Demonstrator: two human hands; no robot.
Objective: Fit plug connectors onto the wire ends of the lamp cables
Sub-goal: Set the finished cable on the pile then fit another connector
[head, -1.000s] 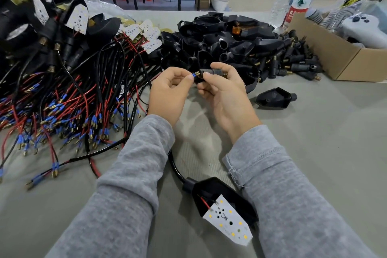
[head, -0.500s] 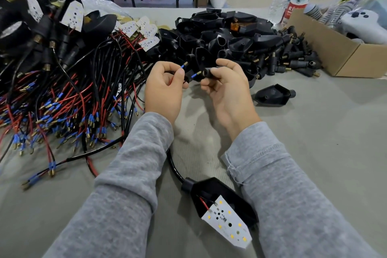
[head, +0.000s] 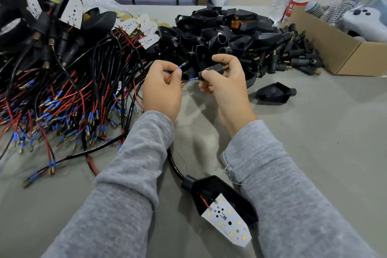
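- Head view, centre of the frame: the left hand (head: 162, 88) pinches a red wire (head: 172, 75) whose blue-sleeved tip points up and to the right, free of anything.
- The right hand (head: 223, 78) grips a black plug connector (head: 216, 68) with a brass threaded end; a second, black wire tip (head: 192, 79) sits at the connector's mouth.
- Judged step: threading wire ends into the connector. One looks entered; the red tip likely needs aligning beside it next.
- The cable runs down to the lamp head (head: 222, 201) with its white LED board, low in the frame.
- Wire bundles (head: 69, 98) crowd the left, a housing pile (head: 230, 33) the top; bare table (head: 326, 132) lies open at right.
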